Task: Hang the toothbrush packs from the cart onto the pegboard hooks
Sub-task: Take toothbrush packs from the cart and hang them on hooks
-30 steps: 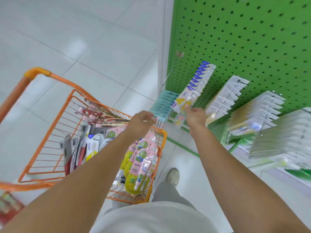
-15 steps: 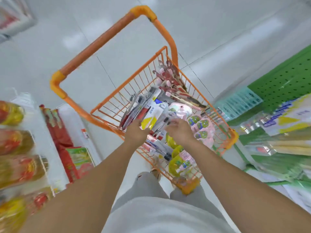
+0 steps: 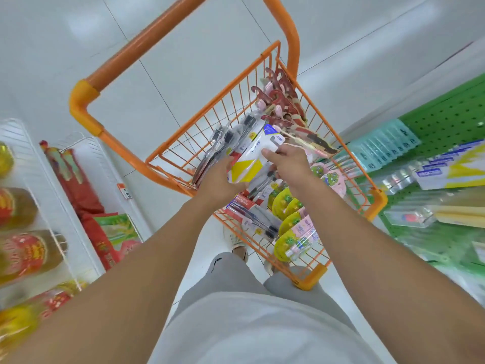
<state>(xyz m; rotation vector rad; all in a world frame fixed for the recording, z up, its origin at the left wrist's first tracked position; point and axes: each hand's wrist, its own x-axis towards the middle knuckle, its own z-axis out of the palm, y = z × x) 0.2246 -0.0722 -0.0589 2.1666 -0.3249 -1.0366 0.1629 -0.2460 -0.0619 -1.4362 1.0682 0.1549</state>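
Orange cart [image 3: 168, 151], left grip [image 3: 220, 179] and right grip [image 3: 288, 160] both holding white-yellow toothbrush pack [image 3: 253, 160]

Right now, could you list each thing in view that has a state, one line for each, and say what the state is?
left hand: grips the lower end of the white and yellow pack
right hand: fingers pinch the upper part of that pack
white and yellow toothbrush pack: held over the cart by both hands, not yet hung
orange cart: still loaded with many packs
green pegboard: packs already hang on its hooks, blurred
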